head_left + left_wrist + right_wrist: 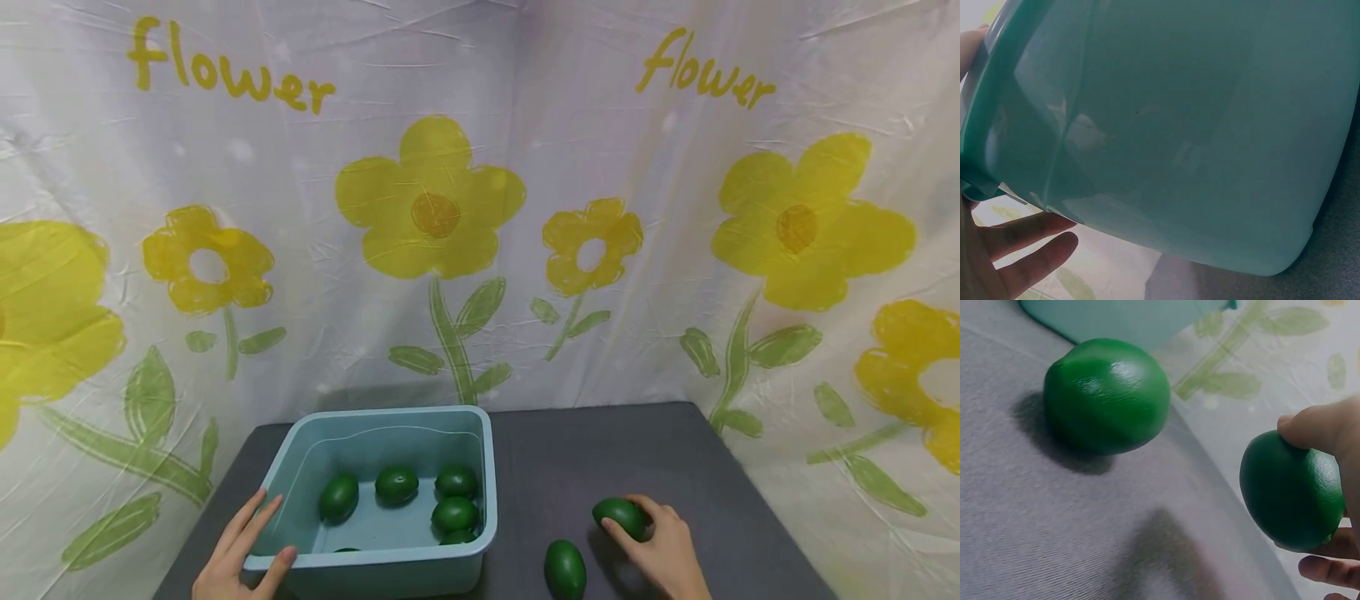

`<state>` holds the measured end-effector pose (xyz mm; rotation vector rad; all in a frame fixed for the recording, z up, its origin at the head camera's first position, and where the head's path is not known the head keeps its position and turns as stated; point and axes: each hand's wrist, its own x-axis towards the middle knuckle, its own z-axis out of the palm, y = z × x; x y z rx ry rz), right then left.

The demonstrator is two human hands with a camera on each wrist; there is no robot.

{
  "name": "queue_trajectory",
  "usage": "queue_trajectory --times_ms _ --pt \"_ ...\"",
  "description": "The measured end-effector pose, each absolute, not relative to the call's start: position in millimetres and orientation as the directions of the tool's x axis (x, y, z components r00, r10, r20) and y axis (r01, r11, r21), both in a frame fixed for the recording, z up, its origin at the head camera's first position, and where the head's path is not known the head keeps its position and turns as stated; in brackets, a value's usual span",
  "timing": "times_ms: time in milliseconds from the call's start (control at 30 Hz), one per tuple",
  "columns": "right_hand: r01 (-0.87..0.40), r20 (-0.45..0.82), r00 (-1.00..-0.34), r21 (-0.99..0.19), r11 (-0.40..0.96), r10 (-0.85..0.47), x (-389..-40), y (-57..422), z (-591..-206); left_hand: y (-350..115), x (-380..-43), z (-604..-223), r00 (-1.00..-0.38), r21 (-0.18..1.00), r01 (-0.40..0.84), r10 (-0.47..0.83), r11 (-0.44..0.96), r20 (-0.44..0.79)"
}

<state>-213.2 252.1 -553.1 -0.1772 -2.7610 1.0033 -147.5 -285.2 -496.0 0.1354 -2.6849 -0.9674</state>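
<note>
In the head view, my right hand (663,546) pinches a glossy dark green lime (619,517) between thumb and fingers, above the dark table. The right wrist view shows the thumb on top of this held lime (1291,490) and fingers beneath. A second lime (565,570) lies on the table, left of that hand. My left hand (238,557) rests at the near left corner of a light blue-green plastic bin (489,483), fingers spread and fairly straight, thumb at the front rim. Several limes (339,498) lie in the bin; its near wall partly hides some.
The dark grey table (592,442) extends behind and right of the bin. A white curtain (315,167) printed with yellow flowers hangs around the table's back and sides.
</note>
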Motion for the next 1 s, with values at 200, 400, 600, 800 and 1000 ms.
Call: queue_trajectory --times_ms 200,400,600,800,1000 --pt "0.024 0.172 -0.967 -0.674 0.739 0.188 -212 250 -540 -285 -152 -501 -0.927 0.61 0.07 -0.174 0.789 0.332" --pt "-0.02 0.221 -0.958 -0.688 0.726 0.183 -213 243 -528 -285 -151 -501 -0.927 0.605 0.057 -0.184 0.794 0.328" --pt "-0.094 0.321 -0.93 -0.682 0.725 0.181 -215 235 -518 -286 -153 -501 -0.923 0.597 0.06 -0.184 0.8 0.339" --pt "-0.163 0.378 -0.913 -0.686 0.709 0.156 -218 224 -509 -285 -152 -500 -0.932 0.611 0.042 -0.189 0.79 0.309" --pt "-0.223 0.416 -0.9 -0.699 0.679 0.133 -226 208 -499 -287 -151 -501 -0.929 0.614 0.048 -0.19 0.788 0.317"
